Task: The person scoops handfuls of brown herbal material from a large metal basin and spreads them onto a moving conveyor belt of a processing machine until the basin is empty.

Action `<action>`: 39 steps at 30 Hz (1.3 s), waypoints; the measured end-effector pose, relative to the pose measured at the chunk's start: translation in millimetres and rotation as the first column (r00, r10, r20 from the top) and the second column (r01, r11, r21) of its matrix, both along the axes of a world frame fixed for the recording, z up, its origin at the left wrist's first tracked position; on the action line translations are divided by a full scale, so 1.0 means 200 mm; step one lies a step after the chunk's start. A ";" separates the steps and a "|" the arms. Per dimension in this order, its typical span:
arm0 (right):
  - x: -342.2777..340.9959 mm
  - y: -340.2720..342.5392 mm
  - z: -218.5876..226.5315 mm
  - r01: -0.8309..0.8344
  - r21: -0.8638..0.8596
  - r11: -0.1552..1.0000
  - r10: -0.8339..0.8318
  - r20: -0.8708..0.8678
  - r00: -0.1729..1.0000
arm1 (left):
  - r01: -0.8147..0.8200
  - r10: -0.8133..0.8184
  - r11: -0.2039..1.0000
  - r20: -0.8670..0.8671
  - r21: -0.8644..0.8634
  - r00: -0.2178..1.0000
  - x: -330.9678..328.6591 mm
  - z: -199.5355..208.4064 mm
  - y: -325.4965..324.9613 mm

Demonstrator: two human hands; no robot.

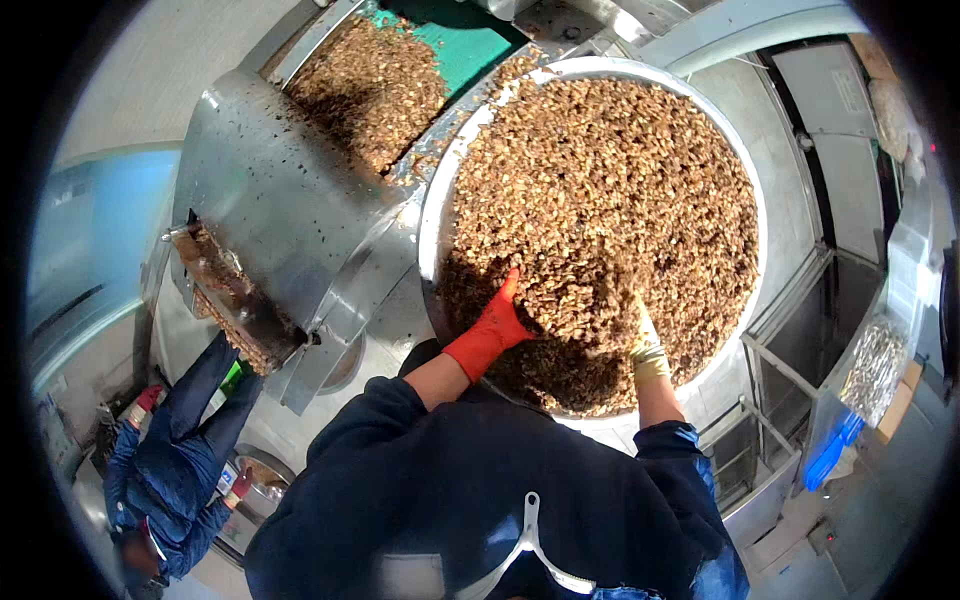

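Observation:
A large round metal tub (757, 215) is heaped with brown and tan nut pieces (600, 180) that look like shelled walnuts. My left hand (494, 328), in an orange-red glove, is at the near left of the heap; its thumb stretches upward and the other fingers are sunk among the pieces. At the near right my right hand (648, 345), in a pale yellow glove, reaches into the same heap, its fingers covered or blurred. Between the two hands the pieces form a darker, shaded hollow.
Left of the tub stands a metal machine with a sloping chute (270, 190). Behind it, more nut pieces lie on a green belt (465, 50). A co-worker (180, 460) in dark clothes and red gloves is at the lower left. Metal racks (800, 310) stand at the right.

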State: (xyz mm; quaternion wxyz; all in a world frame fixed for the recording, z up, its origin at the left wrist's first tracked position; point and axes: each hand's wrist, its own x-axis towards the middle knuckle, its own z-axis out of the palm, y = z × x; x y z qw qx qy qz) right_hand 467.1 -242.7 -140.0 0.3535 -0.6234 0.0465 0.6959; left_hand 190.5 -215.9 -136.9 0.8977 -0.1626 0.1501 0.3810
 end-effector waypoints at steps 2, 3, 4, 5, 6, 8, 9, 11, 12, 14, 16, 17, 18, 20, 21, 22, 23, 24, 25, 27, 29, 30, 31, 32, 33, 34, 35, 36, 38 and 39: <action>-0.08 0.07 0.02 0.012 0.027 1.000 -0.011 -0.036 0.999 | -0.048 0.055 0.996 0.105 -0.069 0.993 0.05 -0.07 0.03; -0.13 0.12 0.03 0.017 0.049 0.999 -0.014 -0.065 0.998 | -0.046 0.053 0.996 0.094 -0.076 0.994 0.06 -0.06 0.09; -0.17 0.16 0.05 0.026 0.061 0.998 -0.020 -0.090 0.996 | -0.021 -0.042 0.952 -0.197 -0.305 0.979 0.04 0.09 0.18; -0.24 0.20 0.08 0.012 0.077 0.997 -0.002 -0.131 0.991 | -0.019 -0.006 0.963 -0.093 -0.269 0.996 0.03 -0.03 0.19; -0.30 0.24 0.12 0.009 0.089 0.996 0.005 -0.153 0.988 | -0.039 0.017 0.979 -0.112 -0.200 0.994 0.01 0.00 0.24; -0.42 0.32 0.18 -0.001 0.114 0.993 0.025 -0.209 0.978 | -0.003 -0.051 0.977 -0.248 -0.213 0.967 -0.11 0.10 0.36; -0.50 0.39 0.23 -0.020 0.139 0.990 0.052 -0.235 0.971 | -0.070 0.038 0.990 -0.236 -0.126 0.971 -0.17 0.10 0.41; -0.67 0.54 0.32 -0.046 0.199 0.979 0.102 -0.282 0.954 | -0.166 0.132 0.975 -0.211 -0.151 0.969 -0.30 0.20 0.51; -0.78 0.64 0.37 -0.054 0.226 0.973 0.125 -0.314 0.941 | -0.207 0.188 0.975 -0.193 -0.082 0.963 -0.39 0.25 0.56; -0.97 0.87 0.43 -0.042 0.273 0.961 0.143 -0.362 0.921 | -0.270 0.216 0.954 -0.321 -0.134 0.922 -0.52 0.41 0.75; -1.18 1.13 0.50 -0.038 0.317 0.948 0.184 -0.444 0.877 | -0.334 0.335 0.941 -0.280 0.053 0.900 -0.68 0.34 0.93; -1.27 1.24 0.53 -0.092 0.356 0.930 0.265 -0.475 0.839 | -0.356 0.359 0.931 -0.399 0.086 0.844 -0.80 0.26 1.05; -1.24 1.34 0.52 -0.214 0.448 0.868 0.412 -0.409 0.814 | -0.316 0.342 0.939 -0.497 0.139 0.798 -0.81 0.53 1.07; -1.33 1.41 0.63 -0.312 0.459 0.832 0.447 -0.219 0.867 | -0.365 0.303 0.929 -0.678 0.054 0.669 -0.89 0.72 1.12; -1.39 1.41 0.72 -0.267 0.382 0.885 0.319 -0.079 0.944 | -0.327 0.235 0.944 -0.772 0.037 0.591 -0.94 0.67 1.14; -1.32 1.46 0.64 -0.251 0.465 0.849 0.369 -0.182 0.911 | -0.281 0.158 0.960 -0.848 0.011 0.506 -0.97 0.62 1.17; -1.32 1.43 0.71 -0.236 0.449 0.862 0.348 -0.185 0.919 | -0.214 0.109 0.976 -0.917 0.027 0.383 -1.01 0.48 1.18; -1.27 1.38 0.73 -0.259 0.510 0.820 0.374 -0.136 0.918 | -0.140 0.055 0.990 -0.966 0.020 0.254 -1.03 0.32 1.20; -1.21 1.32 0.70 -0.285 0.558 0.780 0.404 -0.102 0.909 | -0.145 0.023 0.989 -0.996 0.011 0.085 -1.02 0.21 1.19; -1.10 1.13 0.75 -0.283 0.500 0.818 0.361 -0.064 0.930 | -0.143 -0.026 0.990 -0.969 0.009 -0.245 -0.98 0.04 1.21; -0.90 0.87 0.77 -0.222 0.440 0.870 0.274 -0.056 0.960 | -0.263 -0.042 0.962 -0.906 0.078 -0.422 -0.94 -0.21 1.28; -0.77 0.72 0.76 -0.195 0.415 0.889 0.215 0.000 0.977 | -0.273 -0.098 0.962 -0.913 0.016 -0.397 -0.89 -0.26 1.33; -0.65 0.57 0.77 -0.222 0.422 0.879 0.220 0.054 0.974 | -0.291 -0.165 0.955 -0.908 -0.051 -0.384 -0.87 -0.30 1.35; -0.51 0.43 0.71 -0.109 0.294 0.950 0.099 0.049 0.994 | -0.366 -0.201 0.929 -0.903 -0.053 -0.380 -0.88 -0.35 1.44; -0.42 0.28 0.74 -0.025 0.289 0.957 0.017 0.030 0.999 | -0.414 -0.159 0.910 -0.917 0.008 -0.367 -0.85 -0.33 1.48; -0.26 0.12 0.69 0.039 0.273 0.961 -0.050 0.036 0.998 | -0.278 0.042 0.944 -0.904 0.175 -0.426 -0.93 -0.38 1.53; -0.11 -0.04 0.66 0.186 0.213 0.959 -0.199 0.042 0.979 | -0.272 0.322 0.900 -0.940 0.340 -0.110 -0.87 -0.27 1.55; 0.01 -0.19 0.63 0.259 0.199 0.945 -0.274 0.052 0.960 | -0.156 0.375 0.919 -0.925 0.362 0.064 -0.81 -0.10 1.53; 0.10 -0.38 0.63 0.365 0.109 0.925 -0.378 0.144 0.915 | 0.113 0.389 0.896 -0.880 0.430 0.272 -0.75 0.27 1.42; 0.12 -0.45 0.59 0.377 0.128 0.917 -0.390 0.110 0.914 | 0.265 0.390 0.839 -0.865 0.475 0.316 -0.69 0.45 1.35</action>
